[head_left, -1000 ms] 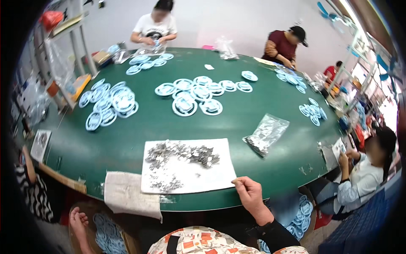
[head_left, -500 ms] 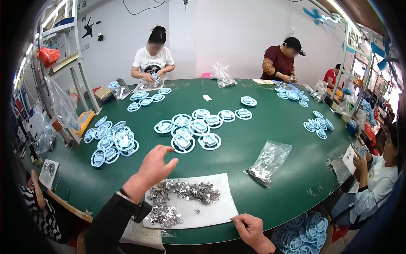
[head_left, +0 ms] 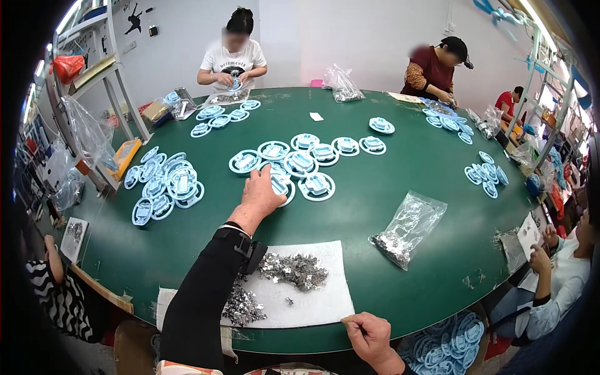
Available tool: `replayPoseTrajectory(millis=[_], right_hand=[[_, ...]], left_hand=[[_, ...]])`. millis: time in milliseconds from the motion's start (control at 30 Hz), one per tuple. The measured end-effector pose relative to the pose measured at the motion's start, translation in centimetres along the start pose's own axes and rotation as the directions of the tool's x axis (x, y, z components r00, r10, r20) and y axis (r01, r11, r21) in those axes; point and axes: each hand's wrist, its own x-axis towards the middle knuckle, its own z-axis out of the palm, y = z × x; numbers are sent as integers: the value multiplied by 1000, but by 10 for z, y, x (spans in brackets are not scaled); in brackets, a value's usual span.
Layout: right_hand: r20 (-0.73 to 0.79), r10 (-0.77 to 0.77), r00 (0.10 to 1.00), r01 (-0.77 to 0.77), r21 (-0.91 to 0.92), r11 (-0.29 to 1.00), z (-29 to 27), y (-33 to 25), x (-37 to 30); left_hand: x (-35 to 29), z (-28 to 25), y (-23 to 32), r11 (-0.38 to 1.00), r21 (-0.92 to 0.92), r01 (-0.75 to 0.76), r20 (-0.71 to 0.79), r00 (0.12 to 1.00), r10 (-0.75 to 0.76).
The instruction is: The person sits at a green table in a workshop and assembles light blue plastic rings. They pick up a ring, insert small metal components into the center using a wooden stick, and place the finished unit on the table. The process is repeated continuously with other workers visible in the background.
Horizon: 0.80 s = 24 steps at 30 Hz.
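Observation:
My left hand (head_left: 259, 199) reaches over the near left of the middle group of light-blue plastic rings. Its fingers close over the left side of one light-blue plastic ring (head_left: 286, 187), which still lies on the table and is partly covered by the hand. Down at the front edge, my right hand (head_left: 370, 337) is closed, thumb and forefinger pressed together at the corner of a white mat (head_left: 325, 312). Whatever is between those fingertips is too small to make out. Small silvery metal clips (head_left: 300, 273) are heaped on the mat, partly behind my left sleeve.
A clear bag of metal pieces (head_left: 400, 240) lies right of the mat on the green table (head_left: 350, 219). More blue rings (head_left: 181, 181) are piled at left. A box of rings (head_left: 447, 344) stands below the right edge. Several people work around the table.
My left hand has moved forward from above the mat onto a blue ring in the middle group. The view has shifted slightly; my right hand stays at the mat's corner.

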Motion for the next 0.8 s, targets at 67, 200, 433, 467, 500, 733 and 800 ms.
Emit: replayPoseTrajectory(millis=[67,200,433,467,500,733,800], right_hand=[[-20,-19,1000,19,25,1000,0,4,-1],[-47,35,998,-28,144,989,-1,8,-6],[-49,260,964,-204,490,848,-20,10,6],[-45,269,962,-205,531,822,-21,5,10],[-42,277,960,-205,570,795,-21,-1,16],[278,355,892,-448,640,624,-36,-16,-3],[338,408,848,-523,651,550,-34,-14,-19]], left_hand=[[-4,-10,4,997,54,-54,24,998,53],[-31,-43,21,972,4,-234,-29,972,234],[-125,-86,85,715,-287,-637,-116,765,634],[-142,-91,90,685,-322,-654,-106,744,660],[-159,-94,95,652,-358,-668,-98,721,686],[-252,-90,96,584,-487,-649,-18,676,737],[-276,-80,83,555,-639,-533,-20,732,681]])
